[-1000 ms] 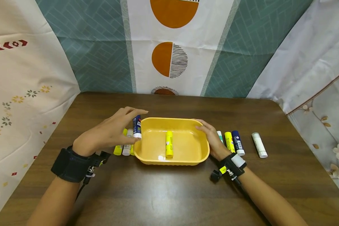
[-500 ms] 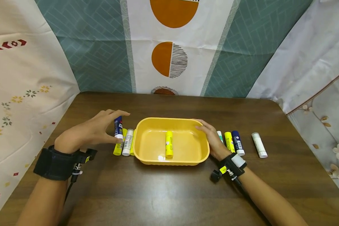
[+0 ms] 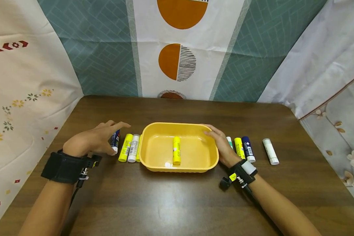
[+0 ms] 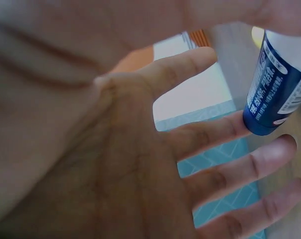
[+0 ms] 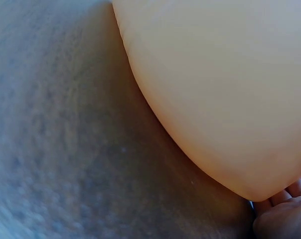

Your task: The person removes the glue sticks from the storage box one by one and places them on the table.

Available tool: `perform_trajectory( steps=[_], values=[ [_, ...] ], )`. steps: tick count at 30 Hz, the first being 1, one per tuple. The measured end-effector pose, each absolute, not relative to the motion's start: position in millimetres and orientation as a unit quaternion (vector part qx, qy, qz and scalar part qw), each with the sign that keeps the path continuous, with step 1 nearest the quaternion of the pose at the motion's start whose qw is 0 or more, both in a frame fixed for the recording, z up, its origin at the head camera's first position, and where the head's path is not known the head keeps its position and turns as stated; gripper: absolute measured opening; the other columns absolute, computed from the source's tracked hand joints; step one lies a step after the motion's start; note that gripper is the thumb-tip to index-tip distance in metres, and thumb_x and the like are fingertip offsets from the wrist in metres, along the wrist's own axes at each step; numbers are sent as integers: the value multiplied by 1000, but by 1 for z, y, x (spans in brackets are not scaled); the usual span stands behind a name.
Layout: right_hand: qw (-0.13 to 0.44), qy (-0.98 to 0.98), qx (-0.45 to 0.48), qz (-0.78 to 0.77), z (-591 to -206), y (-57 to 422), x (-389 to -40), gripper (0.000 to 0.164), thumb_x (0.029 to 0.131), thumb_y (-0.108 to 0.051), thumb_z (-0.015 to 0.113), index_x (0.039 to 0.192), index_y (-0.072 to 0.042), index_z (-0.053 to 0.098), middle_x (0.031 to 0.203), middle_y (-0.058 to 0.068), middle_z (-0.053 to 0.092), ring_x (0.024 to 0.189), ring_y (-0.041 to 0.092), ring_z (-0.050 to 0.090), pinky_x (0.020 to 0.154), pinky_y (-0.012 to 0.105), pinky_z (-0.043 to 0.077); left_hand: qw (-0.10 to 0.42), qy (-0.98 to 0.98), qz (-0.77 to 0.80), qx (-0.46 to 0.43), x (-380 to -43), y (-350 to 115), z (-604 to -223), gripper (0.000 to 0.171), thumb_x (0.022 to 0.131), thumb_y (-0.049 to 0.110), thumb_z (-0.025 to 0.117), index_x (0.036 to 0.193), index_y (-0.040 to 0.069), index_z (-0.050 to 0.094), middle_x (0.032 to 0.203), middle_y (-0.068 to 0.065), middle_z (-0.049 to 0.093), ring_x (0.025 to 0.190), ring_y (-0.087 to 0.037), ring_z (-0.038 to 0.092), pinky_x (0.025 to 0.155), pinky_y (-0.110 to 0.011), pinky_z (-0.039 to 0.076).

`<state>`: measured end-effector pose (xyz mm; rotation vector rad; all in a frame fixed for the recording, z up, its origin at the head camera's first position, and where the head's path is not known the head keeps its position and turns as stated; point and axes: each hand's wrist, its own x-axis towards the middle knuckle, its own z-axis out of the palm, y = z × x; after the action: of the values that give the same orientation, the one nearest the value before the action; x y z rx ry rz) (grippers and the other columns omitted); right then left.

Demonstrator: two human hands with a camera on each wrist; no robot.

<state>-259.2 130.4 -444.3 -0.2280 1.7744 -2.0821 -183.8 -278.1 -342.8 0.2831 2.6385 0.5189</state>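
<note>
My left hand (image 3: 91, 141) pinches a blue glue stick (image 3: 115, 141) with a white end, left of the row of sticks. In the left wrist view, the glue stick (image 4: 277, 89) spans from the thumb to a fingertip, while the other fingers stay spread. A yellow plastic tray (image 3: 194, 152) stands mid-table, and one yellow glue stick (image 3: 176, 150) lies inside it. At the tray's right end, my right hand (image 3: 222, 147) grips the wall, thumb over the rim and the other fingers mostly hidden behind it.
Left of the tray lie a yellow glue stick (image 3: 125, 148), a white one (image 3: 133, 148) and another yellow one partly behind the tray. On the right are a yellow stick (image 3: 239, 148), a blue one (image 3: 248, 149), a white one (image 3: 270, 151) and a green-and-white one (image 3: 229, 142) partly hidden.
My left hand has carried the blue glue stick leftward from the tray's left rim, past the row, and lowered it. The right hand and tray stay put.
</note>
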Motion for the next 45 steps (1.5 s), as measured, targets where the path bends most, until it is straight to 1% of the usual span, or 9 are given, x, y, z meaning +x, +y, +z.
perform_trajectory(
  steps=[2,5,8,10,18,31,35,39,45],
  values=[
    [197,628,-82,-749,-445,130,-259,38,108,-20,47,145,-11,52,135,12,55,112,25,60,93,37,56,220,953,179,102,-185,-276,-344,98,77,8,87,155,25,31,150,-28,30,127,-50,36,68,-45,54],
    [197,628,-83,-748,-445,131,-259,38,108,-20,47,145,-11,52,136,12,54,112,25,60,93,36,56,213,960,148,106,-186,-271,-348,104,73,14,91,157,25,30,148,-27,36,125,-49,41,79,-58,52],
    [198,632,-79,-745,-447,131,-258,38,107,-19,47,144,-11,52,136,12,54,113,25,59,94,35,55,208,965,121,103,-186,-267,-354,113,68,21,95,159,25,27,147,-25,41,125,-49,44,95,-72,38],
    [200,635,-77,-742,-448,131,-257,38,107,-19,47,144,-11,52,137,12,54,113,25,59,94,35,55,212,964,124,98,-185,-265,-357,117,66,22,96,160,24,25,148,-25,41,126,-48,45,98,-74,34],
    [196,636,-77,-742,-448,131,-258,38,107,-20,48,144,-12,53,135,11,55,112,25,59,93,36,55,247,945,203,74,-187,-264,-358,119,69,11,94,161,24,20,148,-25,32,110,-42,51,79,-50,56],
    [195,637,-87,-741,-449,132,-261,38,107,-19,47,144,-12,52,136,12,55,113,25,59,94,36,55,238,948,193,85,-187,-264,-353,99,73,23,92,155,16,36,141,-25,42,109,-39,53,83,-50,52],
    [194,635,-88,-743,-447,130,-261,38,107,-19,47,144,-11,52,134,12,56,111,25,60,92,35,56,209,960,163,90,-186,-265,-350,90,80,34,87,154,16,38,142,-24,44,113,-40,55,84,-57,53],
    [192,636,-83,-743,-446,129,-261,37,107,-19,49,143,-12,53,133,10,57,111,24,60,92,35,56,135,972,157,110,-182,-259,-346,71,90,36,77,149,14,45,141,-22,48,118,-41,55,87,-62,52],
    [190,639,-79,-741,-446,131,-262,37,107,-21,49,143,-13,54,133,10,56,111,24,59,93,34,55,-21,964,182,195,-180,-226,-345,38,94,28,74,126,10,64,114,-12,60,103,-30,55,82,-47,54]
  ],
)
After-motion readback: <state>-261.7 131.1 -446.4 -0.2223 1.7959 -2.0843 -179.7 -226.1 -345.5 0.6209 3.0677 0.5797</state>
